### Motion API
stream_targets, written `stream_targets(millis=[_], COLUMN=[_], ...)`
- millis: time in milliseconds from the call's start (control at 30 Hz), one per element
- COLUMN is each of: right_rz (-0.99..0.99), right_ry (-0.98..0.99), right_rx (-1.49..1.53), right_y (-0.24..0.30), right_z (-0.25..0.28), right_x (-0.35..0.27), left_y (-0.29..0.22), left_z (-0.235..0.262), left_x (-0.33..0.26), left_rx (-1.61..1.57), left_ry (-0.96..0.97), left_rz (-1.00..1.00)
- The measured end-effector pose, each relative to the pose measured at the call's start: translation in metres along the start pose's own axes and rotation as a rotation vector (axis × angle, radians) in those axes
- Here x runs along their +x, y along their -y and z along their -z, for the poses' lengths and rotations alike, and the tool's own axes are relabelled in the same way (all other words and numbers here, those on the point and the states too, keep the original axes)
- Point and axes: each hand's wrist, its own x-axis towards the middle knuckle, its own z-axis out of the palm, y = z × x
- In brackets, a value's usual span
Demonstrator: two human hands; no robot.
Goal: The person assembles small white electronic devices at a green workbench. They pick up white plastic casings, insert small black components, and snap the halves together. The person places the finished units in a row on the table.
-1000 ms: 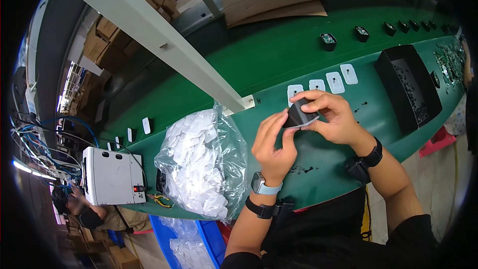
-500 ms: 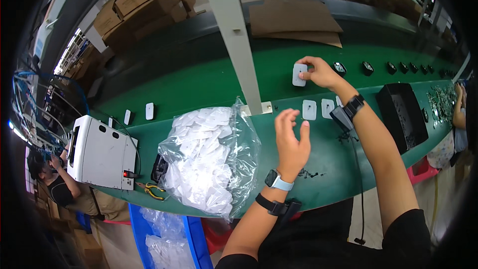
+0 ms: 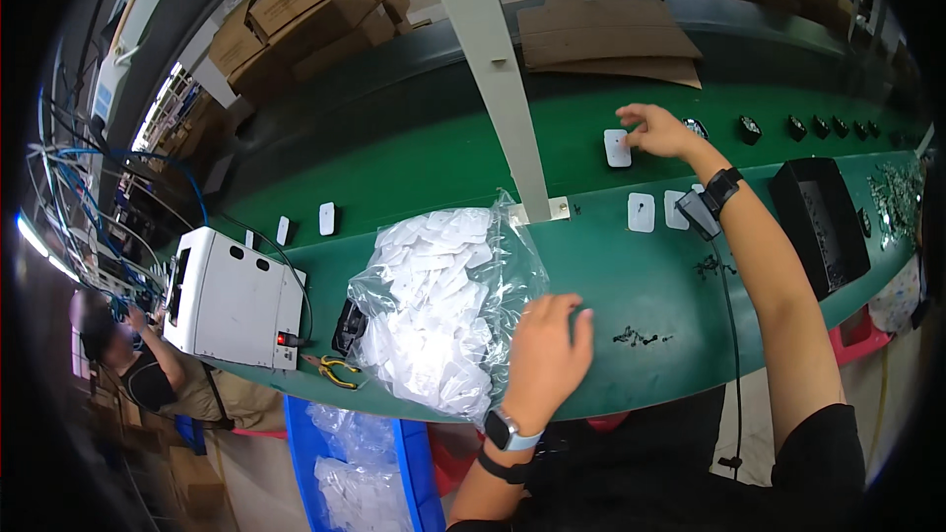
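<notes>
My right hand (image 3: pixel 658 132) is over the green conveyor belt, its fingers parted beside a small black case with a white cover (image 3: pixel 617 150). The case rests on the belt, and the hand no longer grips it. My left hand (image 3: pixel 550 355) is low over the bench, fingers stretched and holding nothing, beside a clear plastic bag (image 3: pixel 520 261) full of white covers (image 3: pixel 434 286). White covers (image 3: pixel 641 213) with small dark parts on them lie on the bench near my right wrist. Small black parts (image 3: pixel 641 337) are scattered to the right of my left hand.
A white machine (image 3: pixel 236 300) and yellow-handled pliers (image 3: pixel 335 371) are at left. A black bin (image 3: pixel 818 227) stands at right, and a cable hangs from my right wrist device. Open black cases (image 3: pixel 751 130) line the belt. A metal post (image 3: pixel 493 69) rises mid-bench. People work at both sides.
My right hand has let go of the white-covered case, leaving it on the belt. My left hand has moved down and toward the bag. The view has shifted a little.
</notes>
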Motion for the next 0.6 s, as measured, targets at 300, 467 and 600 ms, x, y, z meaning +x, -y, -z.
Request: stream_targets(millis=[300, 467, 600], right_rz=[0.263, 0.268, 0.362], right_ry=[-0.174, -0.204, -0.140], right_rx=[0.108, 0.103, 0.089], right_y=[0.038, 0.013, 0.012], right_z=[0.019, 0.022, 0.026], right_x=[-0.123, -0.156, -0.165], left_y=[0.037, 0.025, 0.033], left_z=[0.034, 0.041, 0.046], left_x=[-0.037, -0.025, -0.026], left_rx=[0.555, 0.751, 0.813], left_ry=[-0.031, 0.142, 0.189], left_rz=[0.085, 0.087, 0.102])
